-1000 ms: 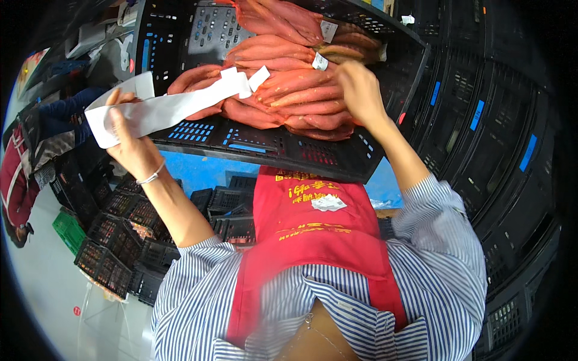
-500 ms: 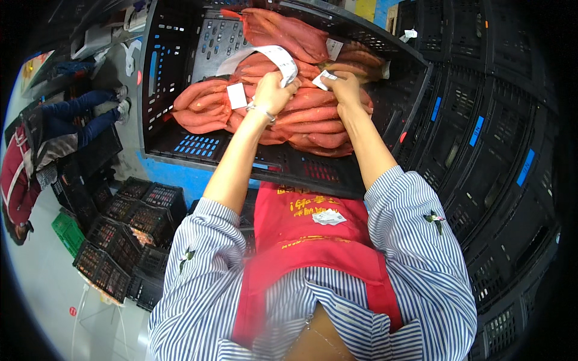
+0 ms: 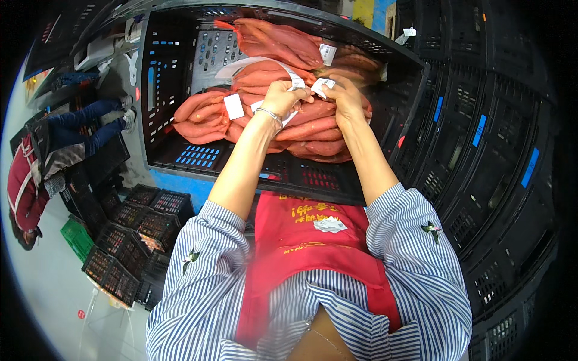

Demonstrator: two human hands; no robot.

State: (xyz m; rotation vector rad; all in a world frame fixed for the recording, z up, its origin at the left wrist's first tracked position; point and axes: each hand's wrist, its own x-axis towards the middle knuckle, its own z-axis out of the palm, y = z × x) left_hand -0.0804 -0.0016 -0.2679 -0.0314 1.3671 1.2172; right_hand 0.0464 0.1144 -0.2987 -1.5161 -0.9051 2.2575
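A black plastic crate (image 3: 158,120) in front of me holds several red mesh bags of sweet potatoes (image 3: 307,131). My left hand (image 3: 280,100) is closed on a long white strip of labels (image 3: 256,62), which curls back over the bags. Pinched in my right hand (image 3: 347,99) is a small white printed label (image 3: 323,87), held just above the bags. The fingertips of both hands nearly meet. White labels also show on a bag at the left (image 3: 233,106) and a bag at the far side (image 3: 277,42).
Stacked black crates (image 3: 463,132) with blue tags rise close on the right. On the floor at left stand more black crates (image 3: 123,246) and a green crate (image 3: 77,238). Another person (image 3: 36,174) in a dark red top is at the far left.
My left hand has moved slightly right, its fingertips now close to the right hand's label. That label is turned more toward me. The view has shifted a little.
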